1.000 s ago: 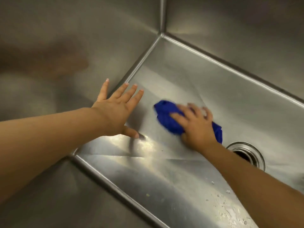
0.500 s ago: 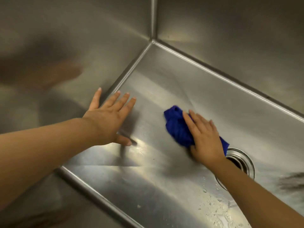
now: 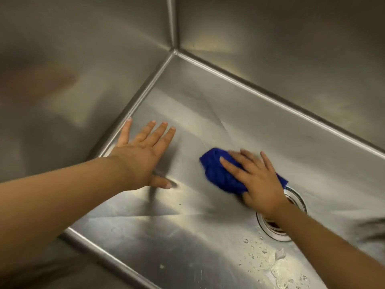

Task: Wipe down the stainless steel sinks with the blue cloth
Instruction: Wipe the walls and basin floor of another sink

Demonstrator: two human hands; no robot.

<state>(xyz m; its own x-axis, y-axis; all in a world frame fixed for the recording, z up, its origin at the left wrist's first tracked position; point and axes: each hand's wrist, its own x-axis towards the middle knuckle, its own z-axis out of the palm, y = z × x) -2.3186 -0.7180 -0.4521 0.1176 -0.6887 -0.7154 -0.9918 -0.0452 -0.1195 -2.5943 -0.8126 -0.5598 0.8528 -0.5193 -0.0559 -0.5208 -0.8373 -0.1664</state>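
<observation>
Your right hand (image 3: 258, 182) lies flat, fingers straight and spread, pressing down on the blue cloth (image 3: 218, 174) just up and left of the drain (image 3: 275, 229), and your wrist and arm hide part of that drain. Your left hand (image 3: 141, 157) is flat too, holding nothing, resting on the floor of the sink (image 3: 208, 113) well to the left of the drain, while water drops (image 3: 270, 259) sit just below the drain and a tiny pale speck (image 3: 162, 266) lies far down to its left. The cloth is deep blue, bunched and wrinkly, poking out on both sides of your hand.
</observation>
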